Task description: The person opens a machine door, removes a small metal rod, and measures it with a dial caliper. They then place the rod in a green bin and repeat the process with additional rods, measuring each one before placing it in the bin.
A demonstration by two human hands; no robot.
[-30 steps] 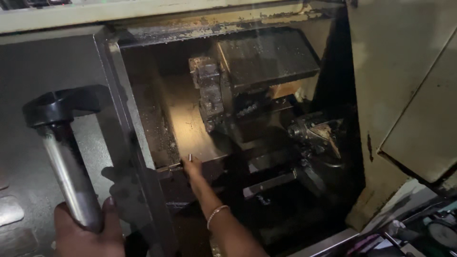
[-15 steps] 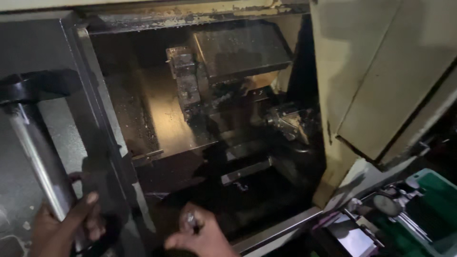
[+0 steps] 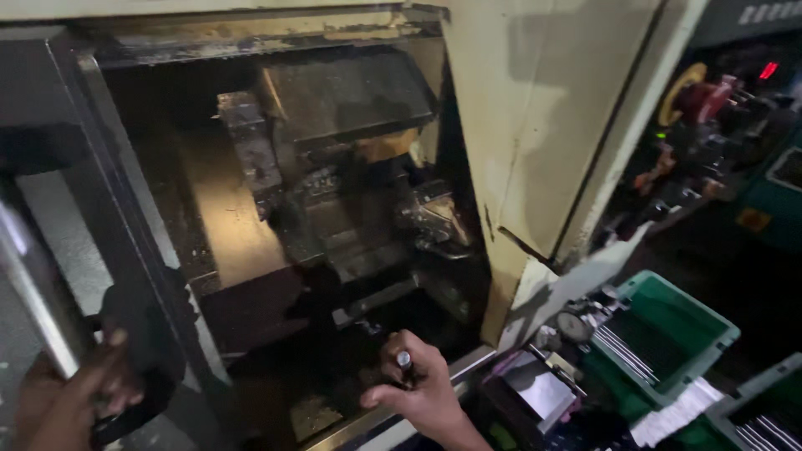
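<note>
Unloading step, I judge: my right hand, at 6 o'clock, grips a small metal pin; my left hand clasps the door handle. Next: careful placement.

both hands and forearms bare, with no gloves or sleeves.

Low bench at lower right carries a green plastic bin w/ thin metal rods inside, a round dial gauge, white paper (rest too dim).
</note>
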